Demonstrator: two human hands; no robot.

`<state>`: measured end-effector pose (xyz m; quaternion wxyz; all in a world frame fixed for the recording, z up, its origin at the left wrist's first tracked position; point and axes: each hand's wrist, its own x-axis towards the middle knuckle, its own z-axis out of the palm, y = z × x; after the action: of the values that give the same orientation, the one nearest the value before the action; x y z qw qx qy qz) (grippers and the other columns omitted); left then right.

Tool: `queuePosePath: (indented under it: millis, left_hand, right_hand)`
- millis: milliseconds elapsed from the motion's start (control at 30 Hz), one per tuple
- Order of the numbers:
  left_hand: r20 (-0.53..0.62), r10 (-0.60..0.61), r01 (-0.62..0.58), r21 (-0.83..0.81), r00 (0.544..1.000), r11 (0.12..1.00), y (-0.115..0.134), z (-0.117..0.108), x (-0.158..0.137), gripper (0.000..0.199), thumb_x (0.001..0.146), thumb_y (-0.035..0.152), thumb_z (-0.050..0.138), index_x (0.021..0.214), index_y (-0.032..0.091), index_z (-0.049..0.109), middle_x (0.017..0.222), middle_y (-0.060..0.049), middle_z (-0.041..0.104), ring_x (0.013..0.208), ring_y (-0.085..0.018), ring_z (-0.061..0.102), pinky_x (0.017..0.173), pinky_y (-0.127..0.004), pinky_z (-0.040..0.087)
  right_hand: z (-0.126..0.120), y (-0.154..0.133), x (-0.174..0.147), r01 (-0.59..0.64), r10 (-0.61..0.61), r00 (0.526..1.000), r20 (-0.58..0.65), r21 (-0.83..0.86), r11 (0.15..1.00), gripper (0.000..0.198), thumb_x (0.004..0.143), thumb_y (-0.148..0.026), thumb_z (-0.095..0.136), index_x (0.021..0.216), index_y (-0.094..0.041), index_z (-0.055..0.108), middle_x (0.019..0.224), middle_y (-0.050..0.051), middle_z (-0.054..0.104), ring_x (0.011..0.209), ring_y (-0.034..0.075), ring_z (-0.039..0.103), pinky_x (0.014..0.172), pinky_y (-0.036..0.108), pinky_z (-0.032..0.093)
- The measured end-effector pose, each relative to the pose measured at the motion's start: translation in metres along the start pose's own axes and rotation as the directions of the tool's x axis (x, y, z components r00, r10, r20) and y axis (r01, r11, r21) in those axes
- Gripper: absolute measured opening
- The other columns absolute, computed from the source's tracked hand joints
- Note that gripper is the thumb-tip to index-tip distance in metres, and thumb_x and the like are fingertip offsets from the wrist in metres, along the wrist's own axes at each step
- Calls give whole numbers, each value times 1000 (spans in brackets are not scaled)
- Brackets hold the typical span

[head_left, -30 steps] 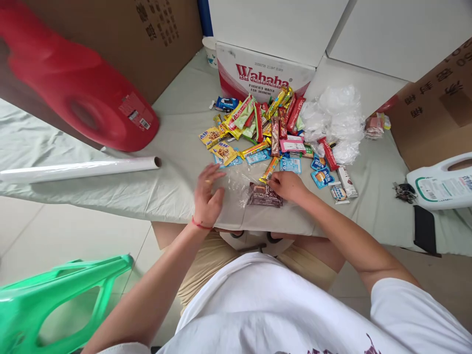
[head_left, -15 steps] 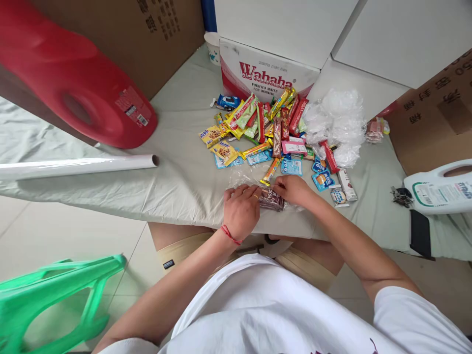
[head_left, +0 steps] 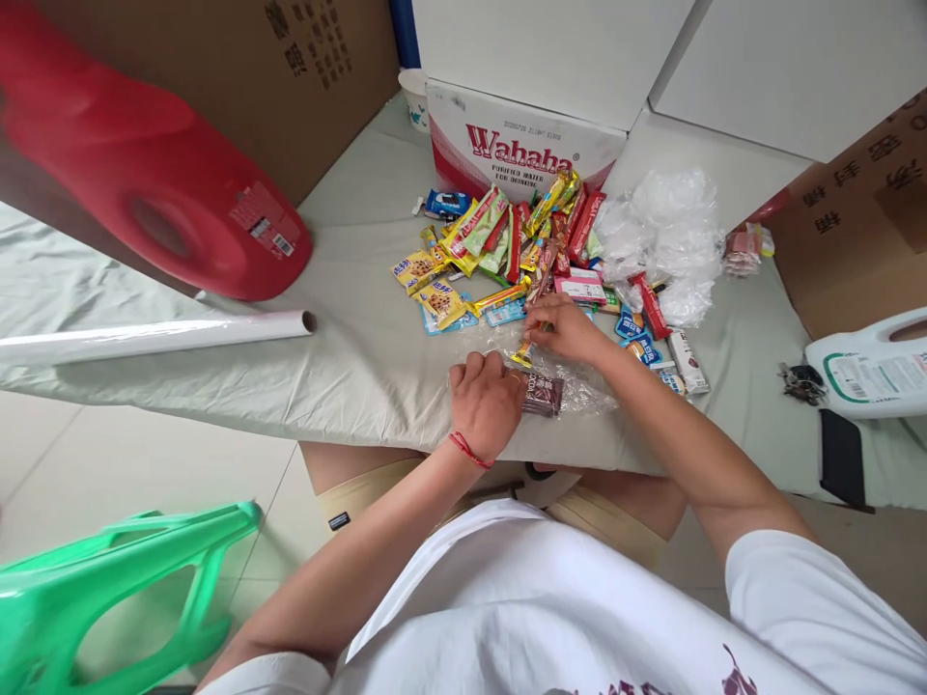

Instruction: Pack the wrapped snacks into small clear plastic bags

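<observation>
My left hand (head_left: 487,401) lies at the table's front edge, fingers curled down on a clear plastic bag (head_left: 579,386). Inside or under that film, a brown cocoa snack packet (head_left: 542,396) shows beside the fingertips; which of the two I cannot tell. My right hand (head_left: 563,328) is closed at the near side of the snack heap, its fingertips around the lower end of a brown-wrapped snack bar (head_left: 545,275), which is tilted. A yellow snack stick (head_left: 521,356) peeks out below these fingers. Red-wrapped bars (head_left: 585,227) and yellow cookie packets (head_left: 443,303) lie around.
Behind the snacks stands a Wahaha carton (head_left: 525,145). Crumpled clear bags (head_left: 670,241) are piled to the right. At left are a red jug (head_left: 217,212) and a white roll (head_left: 159,336). A white bottle (head_left: 869,376), keys (head_left: 802,383) and a black phone (head_left: 841,456) lie far right.
My right hand has moved from the plastic bag up to the snack heap, and the brown bar there has tilted. My left hand stays on the bag.
</observation>
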<state>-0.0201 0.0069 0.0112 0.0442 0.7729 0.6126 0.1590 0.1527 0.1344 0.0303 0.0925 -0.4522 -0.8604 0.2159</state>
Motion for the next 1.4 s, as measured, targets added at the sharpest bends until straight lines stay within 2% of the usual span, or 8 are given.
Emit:
queuePosePath:
  millis: [233,467,600,700,833,1000,1167,1400]
  left_hand:
    - [19,-16,16,-23,1000,1000,2,6,-1,38,104,32,46,82,22,75,88,-13,73,99,-33,60,80,-49,40]
    - [97,-68,85,-180,993,980,-3,7,-7,22,92,19,54,85,17,75,85,-14,75,96,-32,68,82,-45,46]
    - [160,-184,244,-618,970,747,-33,14,-15,29,92,25,52,103,19,78,78,-7,76,81,-24,70,76,-35,51]
    - [137,-442,384,-751,887,538,-65,18,-13,34,91,34,54,112,17,75,78,-4,75,70,-19,66,69,-30,51]
    - [-27,-674,476,-688,738,548,-89,13,0,45,100,49,41,108,17,72,93,-8,75,83,-22,66,78,-33,50]
    - [167,-508,517,-502,845,694,-78,-5,9,46,94,57,53,119,21,66,109,-11,76,108,-29,67,90,-36,47]
    - [409,-374,522,-352,832,777,-76,-20,7,19,79,39,65,75,21,62,72,-2,65,74,-21,60,68,-29,40]
    - [154,-232,278,-547,961,789,-32,-18,0,10,81,24,58,71,21,57,77,-2,64,74,-18,59,69,-29,46]
  right_hand:
    - [-11,-51,-49,64,-63,998,17,-54,996,20,102,-19,49,101,-16,68,99,9,66,93,21,62,81,28,43]
    - [52,-73,-100,12,-14,998,-57,-40,999,24,104,-15,44,119,-17,64,104,10,67,89,20,64,77,30,50]
    - [74,-74,-109,23,-28,999,-34,-151,988,42,104,-13,41,144,-15,55,116,14,70,97,25,67,83,35,53]
    - [72,-76,-107,30,-17,998,60,-218,976,55,101,-10,44,155,-20,50,125,14,69,105,25,67,89,35,54]
    - [64,-79,-102,27,15,987,161,-258,966,56,100,-10,46,152,-30,57,126,11,68,104,24,68,89,33,54]
    - [63,-80,-100,34,10,985,172,-253,967,55,100,-10,48,149,-31,60,118,10,69,101,22,67,88,31,52]
    - [65,-73,-100,34,-5,991,131,-221,975,53,99,-10,49,144,-33,65,114,9,69,92,20,66,83,30,52]
    - [72,-69,-97,103,-96,993,61,-121,987,44,98,-8,50,133,-23,72,110,11,69,95,22,65,83,32,52]
